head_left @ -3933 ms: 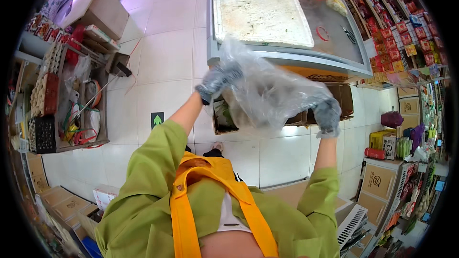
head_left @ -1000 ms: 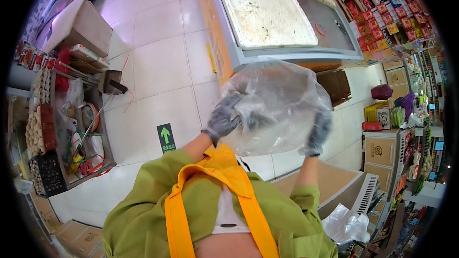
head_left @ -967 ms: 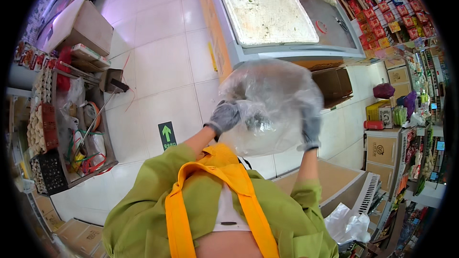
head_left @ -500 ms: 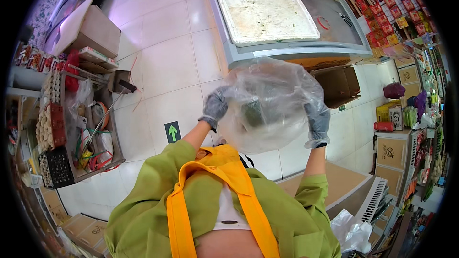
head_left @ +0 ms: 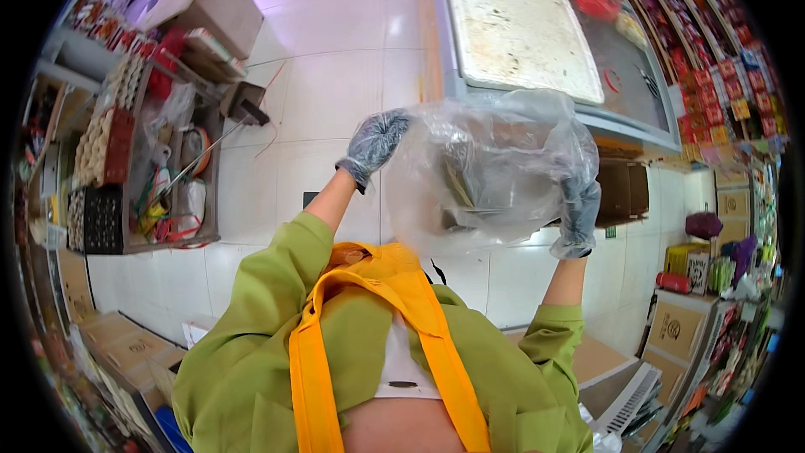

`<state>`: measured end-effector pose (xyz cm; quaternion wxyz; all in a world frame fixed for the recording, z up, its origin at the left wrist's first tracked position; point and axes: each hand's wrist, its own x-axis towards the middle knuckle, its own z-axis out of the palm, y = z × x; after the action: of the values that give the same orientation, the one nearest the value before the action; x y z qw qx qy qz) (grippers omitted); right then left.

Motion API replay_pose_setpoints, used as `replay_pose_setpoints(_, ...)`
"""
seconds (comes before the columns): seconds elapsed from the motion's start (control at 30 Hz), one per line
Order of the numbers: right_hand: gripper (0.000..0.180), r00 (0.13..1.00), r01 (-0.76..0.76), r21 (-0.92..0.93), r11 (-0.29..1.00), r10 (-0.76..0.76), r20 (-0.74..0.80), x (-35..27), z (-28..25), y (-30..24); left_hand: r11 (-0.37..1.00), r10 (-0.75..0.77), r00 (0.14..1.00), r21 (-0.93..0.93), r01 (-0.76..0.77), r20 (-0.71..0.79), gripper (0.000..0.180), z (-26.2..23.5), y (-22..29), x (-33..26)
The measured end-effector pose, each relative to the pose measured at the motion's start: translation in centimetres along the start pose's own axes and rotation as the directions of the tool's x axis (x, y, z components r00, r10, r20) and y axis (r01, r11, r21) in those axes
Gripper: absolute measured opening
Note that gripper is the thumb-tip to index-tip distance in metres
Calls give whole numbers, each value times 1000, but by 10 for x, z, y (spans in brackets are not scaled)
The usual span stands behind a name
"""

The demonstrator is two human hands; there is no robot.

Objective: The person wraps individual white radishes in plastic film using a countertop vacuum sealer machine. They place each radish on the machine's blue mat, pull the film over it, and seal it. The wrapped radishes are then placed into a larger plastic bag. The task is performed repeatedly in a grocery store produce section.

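A large clear plastic bag [head_left: 503,218] hangs spread out in front of my body, held at both sides. My left hand [head_left: 375,147], in a grey glove with a clear plastic one over it, is closed on the bag's left edge. On the other side my right hand [head_left: 579,211], gloved the same way, grips the bag; its fingers are partly covered by the film. Dark and greenish shapes show through the bag, too blurred to tell whether they lie inside or behind it.
Ahead on the right, a white foam board [head_left: 520,25] lies on a grey-framed counter, with a red bag [head_left: 595,0] beside it. A cardboard box [head_left: 622,193] stands below. To the left is a cluttered grey crate [head_left: 210,180] by egg trays [head_left: 94,151]. Stocked shelves [head_left: 721,88] line the right.
My left hand has risen slightly and the bag is stretched wider between both hands. My right hand has shifted right. The view has turned, so the counter appears farther right.
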<state>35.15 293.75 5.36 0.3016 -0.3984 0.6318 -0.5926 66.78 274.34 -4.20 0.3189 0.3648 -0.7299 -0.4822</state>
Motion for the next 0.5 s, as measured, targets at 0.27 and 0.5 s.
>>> replay_pose_setpoints(0.27, 27, 958, 211, -245, 946, -151, 244, 22, 95, -8, 968, -64, 990, 232, 92, -127, 30, -101, -16, -45)
replay_pose_setpoints(0.5, 22, 917, 205, -423, 883, -21, 399, 38, 204, 1, 972, -84, 952, 185, 143, -295, 32, -208, -36, -105)
